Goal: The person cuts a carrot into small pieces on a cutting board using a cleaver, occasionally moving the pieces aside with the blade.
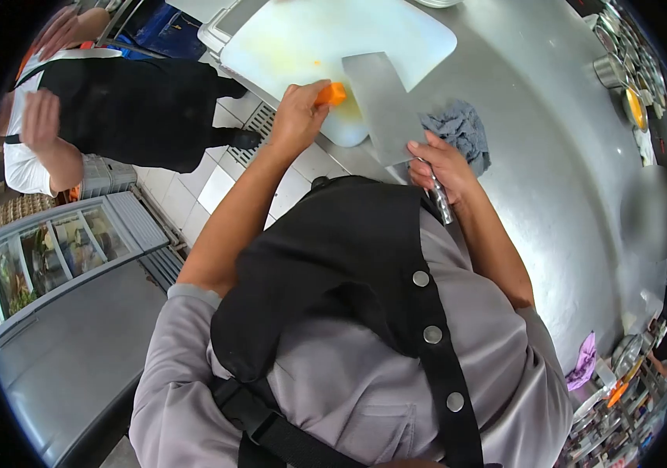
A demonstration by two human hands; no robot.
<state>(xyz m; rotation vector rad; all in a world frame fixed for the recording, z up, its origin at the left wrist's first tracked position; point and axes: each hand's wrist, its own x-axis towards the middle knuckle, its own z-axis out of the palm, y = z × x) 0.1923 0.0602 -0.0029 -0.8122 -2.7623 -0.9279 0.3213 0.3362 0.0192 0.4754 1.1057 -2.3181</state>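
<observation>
My left hand [300, 115] pinches a small block of carrot [332, 94] over the near edge of a white cutting board [286, 47]. My right hand [444, 168] is wrapped round the metal handle of a broad cleaver [384, 105]. The flat blade points away from me and lies over the board's right part, a short way from the carrot. A tiny orange scrap sits on the board just beyond my left hand. Close to my right hand, a crumpled grey cloth [458, 134] rests on the steel counter.
The steel counter [544, 156] stretches to the right. A person in a black apron [123, 113] stands at the left. A glass-topped chiller with food bins [60, 249] is at lower left. Metal pots [608, 72] and a purple cloth [583, 362] lie along the right side.
</observation>
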